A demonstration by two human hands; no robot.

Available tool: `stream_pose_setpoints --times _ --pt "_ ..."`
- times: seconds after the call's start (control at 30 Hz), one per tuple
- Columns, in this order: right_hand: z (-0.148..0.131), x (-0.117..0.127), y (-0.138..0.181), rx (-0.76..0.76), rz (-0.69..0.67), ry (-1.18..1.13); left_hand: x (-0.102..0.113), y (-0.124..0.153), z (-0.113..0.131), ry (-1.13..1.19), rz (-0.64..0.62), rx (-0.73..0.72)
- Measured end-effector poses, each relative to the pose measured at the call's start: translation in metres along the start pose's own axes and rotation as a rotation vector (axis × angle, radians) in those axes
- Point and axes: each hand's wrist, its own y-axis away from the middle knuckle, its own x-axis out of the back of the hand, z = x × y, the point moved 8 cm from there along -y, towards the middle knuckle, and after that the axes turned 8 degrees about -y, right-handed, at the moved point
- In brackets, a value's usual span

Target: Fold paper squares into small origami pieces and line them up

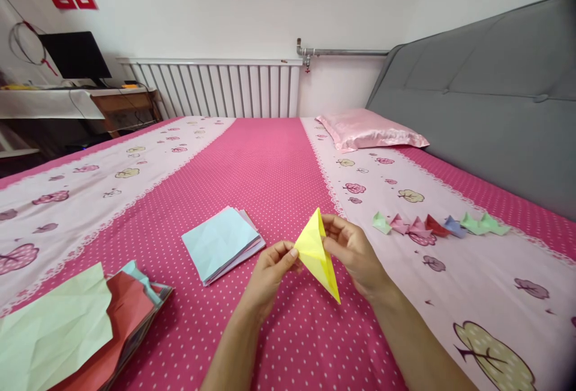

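A folded piece of yellow paper (312,247), shaped like a triangle with creases, is held up above the bed between both hands. My left hand (276,264) pinches its left corner between thumb and fingers. On the other side, my right hand (353,253) grips the open right edge, with the thumb in front and some fingers hidden behind the paper. To the left lies a stack of square paper sheets (222,242), light blue on top. A row of small folded paper boats (416,227) in green, pink, red and blue sits to the right.
Crumpled pale green paper (67,325) and red paper (128,307) lie in a box at the lower left. The pink dotted bedspread (265,169) spreads beneath everything. A pink pillow (369,129) rests near the grey headboard (486,91). Behind stands a white radiator (216,88).
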Motion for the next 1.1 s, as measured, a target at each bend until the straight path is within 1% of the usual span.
stream_pose_setpoints --times 0.17,0.27,0.37,0.5,0.57,0.63,0.73,0.83,0.93,1.0,1.1 --pt "0.014 -0.008 0.001 -0.097 -0.094 0.063 0.000 -0.001 0.000 0.083 0.015 0.003" --pt "0.020 -0.006 0.001 -0.103 -0.058 0.141 -0.002 0.000 -0.003 0.100 0.037 0.043" --pt "0.021 -0.003 -0.001 -0.030 0.001 0.206 -0.007 0.000 -0.003 0.086 0.053 0.065" --pt "0.024 0.003 -0.001 0.018 0.118 0.199 -0.015 0.002 0.002 0.110 0.056 0.058" --pt "0.020 0.006 0.001 0.071 0.196 0.240 -0.020 0.005 0.007 0.122 0.033 0.029" --pt "0.013 0.008 0.004 0.135 0.257 0.297 -0.023 0.008 0.012 0.135 0.038 0.007" --pt "0.001 0.007 0.008 0.252 0.295 0.380 -0.027 0.012 0.015 0.128 0.054 0.002" --pt "-0.010 0.003 0.012 0.381 0.278 0.494 -0.033 0.013 0.016 0.071 0.049 -0.014" --pt "-0.014 -0.001 0.013 0.443 0.242 0.578 -0.032 0.011 0.016 0.072 0.107 -0.046" --pt "-0.013 -0.004 0.012 0.451 0.179 0.588 -0.028 0.010 0.013 0.121 0.151 -0.034" --pt "-0.009 -0.010 0.006 0.401 0.036 0.566 -0.019 0.009 0.010 0.261 0.203 0.014"
